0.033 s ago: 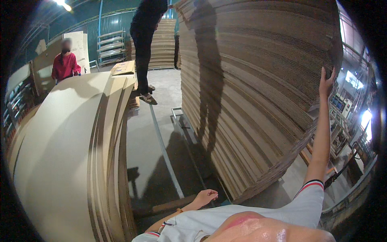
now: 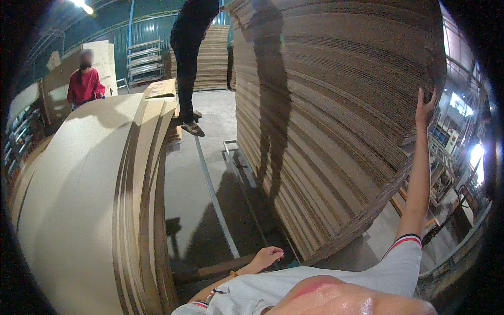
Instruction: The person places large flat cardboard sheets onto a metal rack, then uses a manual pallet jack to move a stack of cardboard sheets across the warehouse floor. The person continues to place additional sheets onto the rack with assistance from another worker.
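Note:
A tall stack of brown corrugated cardboard sheets (image 2: pixel 320 131) rises in front of me and to the right. High up, my right hand (image 2: pixel 426 107) rests against the stack's right corner, arm stretched, thumb and fingers apart. My left hand (image 2: pixel 269 257) hangs low in front of my shirt, close to the stack's lower near edge. Its fingers are curled together, and nothing shows in them.
On the left stands a pile of large pale sheets (image 2: pixel 79 173). A person in dark trousers (image 2: pixel 188 68) is perched between the stacks, upper body out of view. Another in a red top (image 2: pixel 85 86) stands behind the pale pile. Metal rails (image 2: pixel 215 197) run along the floor.

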Demonstrator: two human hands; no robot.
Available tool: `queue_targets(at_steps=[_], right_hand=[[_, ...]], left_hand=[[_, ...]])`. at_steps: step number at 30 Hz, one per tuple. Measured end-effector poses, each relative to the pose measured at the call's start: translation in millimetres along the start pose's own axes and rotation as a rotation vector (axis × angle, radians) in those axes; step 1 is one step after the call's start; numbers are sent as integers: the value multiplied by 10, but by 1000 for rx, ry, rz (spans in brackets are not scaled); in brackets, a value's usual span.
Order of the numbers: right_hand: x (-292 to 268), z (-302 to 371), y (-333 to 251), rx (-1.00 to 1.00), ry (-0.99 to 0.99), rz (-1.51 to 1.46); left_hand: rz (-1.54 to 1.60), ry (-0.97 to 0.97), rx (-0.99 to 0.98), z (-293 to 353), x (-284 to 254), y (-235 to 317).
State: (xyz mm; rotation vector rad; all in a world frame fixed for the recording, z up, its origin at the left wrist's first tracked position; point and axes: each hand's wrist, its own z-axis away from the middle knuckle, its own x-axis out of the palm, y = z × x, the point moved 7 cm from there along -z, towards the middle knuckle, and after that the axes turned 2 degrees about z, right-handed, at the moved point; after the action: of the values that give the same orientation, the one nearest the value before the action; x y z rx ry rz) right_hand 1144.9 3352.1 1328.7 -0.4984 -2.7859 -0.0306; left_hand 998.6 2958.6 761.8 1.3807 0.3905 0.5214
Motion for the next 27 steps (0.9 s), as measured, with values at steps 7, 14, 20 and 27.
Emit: queue_targets(at_steps=[7,14,20,27], right_hand=[[98,-21,99,70,-33,-17],[82,-34,200,42,0,29],[55,-18,57,82,-42,61],[10,20,36,180,-78,76]], left_hand=[[11,23,17,-63,-41,-50],[-44,12,-37,-27,-11,-17],[-37,22,-24,-15,-47,-37],[-100,23,-47,-37,-41,1]])
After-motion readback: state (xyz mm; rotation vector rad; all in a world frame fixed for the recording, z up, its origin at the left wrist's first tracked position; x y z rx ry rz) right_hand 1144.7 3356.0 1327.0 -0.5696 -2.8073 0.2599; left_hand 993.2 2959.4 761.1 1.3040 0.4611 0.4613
